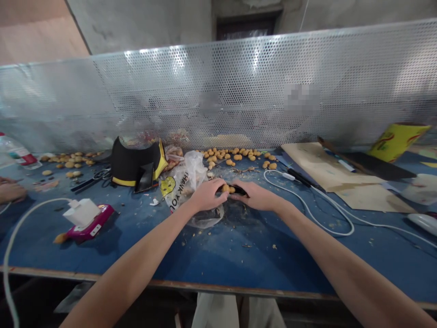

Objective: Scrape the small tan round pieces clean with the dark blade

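Observation:
My left hand (205,195) and my right hand (256,196) meet above the blue tabletop (218,255). The left hand's fingers curl around a small yellow potato (226,188). The right hand grips a small black tool (239,190), probably a peeler, with its blade hidden by my fingers. Just under my hands lies a clear plastic bag (205,217) with peelings on it. A loose group of several small potatoes (232,156) lies farther ahead.
More potatoes (70,161) lie at the left beside a black-and-yellow bag (136,163) and black scissors (97,176). A white charger on a pink power bank (85,218) and white cables lie nearby. Cardboard sheets (327,171) lie right. A co-worker's hand (10,192) shows far left.

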`<act>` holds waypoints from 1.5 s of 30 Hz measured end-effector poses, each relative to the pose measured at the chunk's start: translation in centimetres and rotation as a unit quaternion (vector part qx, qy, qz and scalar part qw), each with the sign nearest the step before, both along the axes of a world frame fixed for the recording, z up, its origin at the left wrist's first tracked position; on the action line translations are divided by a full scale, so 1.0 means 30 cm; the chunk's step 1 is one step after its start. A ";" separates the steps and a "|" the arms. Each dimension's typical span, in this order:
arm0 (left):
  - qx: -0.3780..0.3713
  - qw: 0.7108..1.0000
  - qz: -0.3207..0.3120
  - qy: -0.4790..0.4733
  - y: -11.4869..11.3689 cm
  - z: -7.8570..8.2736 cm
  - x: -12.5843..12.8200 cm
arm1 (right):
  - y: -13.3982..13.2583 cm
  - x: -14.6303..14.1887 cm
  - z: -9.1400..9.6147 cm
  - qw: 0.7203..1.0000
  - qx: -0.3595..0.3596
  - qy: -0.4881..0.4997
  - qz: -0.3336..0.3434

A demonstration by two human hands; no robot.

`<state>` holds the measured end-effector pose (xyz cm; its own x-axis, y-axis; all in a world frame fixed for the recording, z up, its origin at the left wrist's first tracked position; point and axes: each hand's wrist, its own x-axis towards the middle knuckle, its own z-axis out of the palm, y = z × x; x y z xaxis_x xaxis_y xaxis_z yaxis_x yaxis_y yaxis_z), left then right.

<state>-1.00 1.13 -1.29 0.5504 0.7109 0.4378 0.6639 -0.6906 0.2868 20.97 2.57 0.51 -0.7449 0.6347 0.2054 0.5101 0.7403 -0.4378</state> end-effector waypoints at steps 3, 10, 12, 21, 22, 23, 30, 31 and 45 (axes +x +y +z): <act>0.014 1.000 -0.014 -0.002 -0.003 0.004 -0.003 | -0.002 -0.004 0.000 1.000 -0.004 0.008 0.004; 0.009 1.000 -0.007 0.003 -0.017 0.011 -0.004 | -0.012 -0.006 0.001 0.999 -0.030 0.000 -0.023; 0.003 1.000 -0.006 0.012 -0.019 0.013 -0.004 | -0.014 -0.008 0.000 0.999 -0.032 -0.006 -0.027; -0.011 1.000 -0.005 0.026 -0.014 0.004 0.002 | -0.015 -0.010 -0.003 1.000 -0.007 -0.026 0.002; -0.011 0.999 -0.009 0.029 -0.012 0.002 0.003 | -0.015 -0.010 -0.005 1.000 -0.003 -0.028 0.002; -0.011 0.999 -0.014 0.031 -0.009 0.000 0.003 | -0.016 -0.010 -0.006 1.000 -0.002 -0.031 -0.001; -0.006 0.998 -0.049 0.038 -0.013 0.005 0.005 | -0.025 -0.013 -0.013 0.997 -0.070 0.029 0.008; -0.002 0.998 -0.052 0.039 -0.016 0.007 0.006 | -0.025 -0.015 -0.016 0.995 -0.090 0.044 0.017; 0.041 0.995 -0.023 0.091 -0.026 0.025 0.000 | -0.027 -0.011 0.012 0.985 -0.150 0.041 0.075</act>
